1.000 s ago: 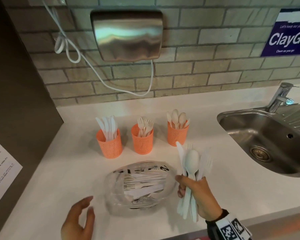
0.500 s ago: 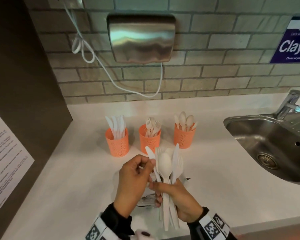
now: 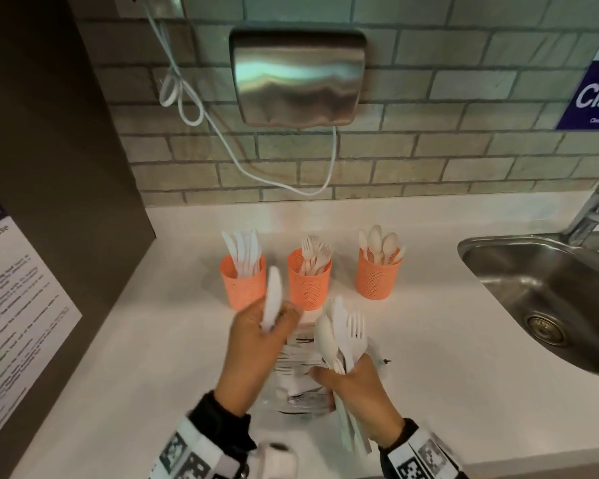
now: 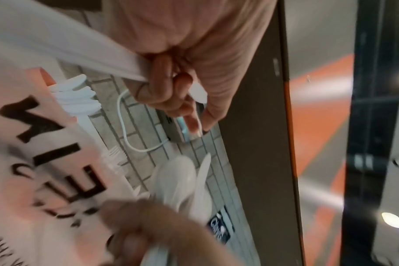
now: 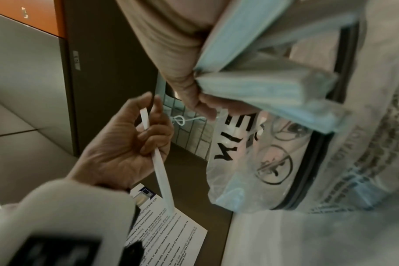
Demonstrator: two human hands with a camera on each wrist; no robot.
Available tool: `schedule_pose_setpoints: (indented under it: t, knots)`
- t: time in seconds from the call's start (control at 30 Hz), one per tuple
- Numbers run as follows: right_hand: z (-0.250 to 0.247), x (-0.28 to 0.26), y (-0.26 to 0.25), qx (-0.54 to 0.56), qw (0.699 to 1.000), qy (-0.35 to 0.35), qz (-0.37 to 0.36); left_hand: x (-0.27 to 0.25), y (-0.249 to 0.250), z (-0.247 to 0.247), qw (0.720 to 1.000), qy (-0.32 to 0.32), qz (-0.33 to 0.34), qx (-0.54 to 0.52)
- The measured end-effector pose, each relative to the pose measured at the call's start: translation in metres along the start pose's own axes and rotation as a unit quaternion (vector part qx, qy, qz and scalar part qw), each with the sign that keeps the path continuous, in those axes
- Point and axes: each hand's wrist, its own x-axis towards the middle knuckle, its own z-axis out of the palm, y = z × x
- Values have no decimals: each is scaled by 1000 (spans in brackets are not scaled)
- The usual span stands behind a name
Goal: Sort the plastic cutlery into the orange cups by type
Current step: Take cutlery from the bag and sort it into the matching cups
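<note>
Three orange cups stand in a row on the counter: the left cup (image 3: 243, 286) holds knives, the middle cup (image 3: 309, 288) forks, the right cup (image 3: 377, 281) spoons. My left hand (image 3: 274, 323) pinches one white knife (image 3: 272, 299) by its handle, blade up, just in front of the left cup. In the right wrist view the same knife (image 5: 161, 172) runs through the left hand's curled fingers (image 5: 148, 136). My right hand (image 3: 339, 371) grips a mixed bundle of cutlery (image 3: 341, 335) with a spoon, forks and a knife. Under both hands lies a clear printed plastic bag (image 3: 301, 382) with more cutlery.
A steel sink (image 3: 550, 305) and tap (image 3: 595, 212) are at the right. A steel hand dryer (image 3: 298, 77) with a white cable (image 3: 222, 140) hangs on the brick wall. A dark cabinet with a paper notice (image 3: 18, 305) bounds the white counter (image 3: 429, 357) on the left.
The empty left hand came up to the bundle in the right hand, took one knife out, and has carried it left and forward towards the knife cup.
</note>
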Motion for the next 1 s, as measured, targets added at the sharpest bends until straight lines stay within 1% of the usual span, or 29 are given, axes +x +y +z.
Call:
schedule_pose_setpoints:
  t: [0.07, 0.2, 0.33, 0.4, 0.47, 0.57, 0.63, 0.7, 0.73, 0.77, 0.8, 0.83, 0.87, 0.9, 0.93, 0.97, 1.0]
  knots:
    - [2, 1, 1, -10, 1000, 4, -8, -14, -10, 9, 998, -40, 14, 37]
    - [6, -4, 2, 4, 1000, -12, -5, -20, -20, 17, 997, -26, 17, 73]
    - [10, -6, 9, -14, 999, -41, 9, -19, -25, 18, 994, -35, 32, 99]
    - [10, -5, 11, -27, 998, -51, 18, -14, -27, 19, 994, -35, 19, 103]
    - [8, -6, 12, -48, 997, -65, 19, -5, -25, 16, 998, -15, -4, 61]
    - [5, -8, 12, -60, 994, -86, 20, 13, -17, 5, 998, 39, -17, -35]
    - [4, -9, 10, -61, 993, -98, 14, 23, -11, -4, 992, 92, -23, -85]
    - [2, -10, 6, -56, 992, -117, 9, 32, -10, -13, 976, 151, -50, -148]
    - [0, -10, 4, -49, 991, -127, 11, 36, -11, -17, 967, 166, -70, -181]
    - [-2, -10, 3, -33, 990, -139, 21, 37, -13, -19, 960, 165, -94, -205]
    - [-5, -9, 3, -5, 987, -154, 41, 37, -14, -20, 958, 151, -115, -212]
    - [-8, -8, 3, 42, 981, -174, 74, 35, -15, -20, 963, 123, -131, -198]
    - [-12, -7, 3, 107, 968, -197, 116, 32, -16, -19, 972, 86, -140, -166]
    - [-15, -6, 4, 181, 945, -223, 156, 28, -17, -17, 980, 43, -148, -127]
    - [-18, -5, 5, 247, 917, -254, 186, 24, -18, -14, 984, 2, -153, -94]
    - [-21, -4, 6, 297, 887, -290, 202, 21, -18, -12, 984, -33, -160, -75]
    - [-23, -4, 6, 335, 860, -329, 202, 19, -19, -10, 981, -59, -170, -66]
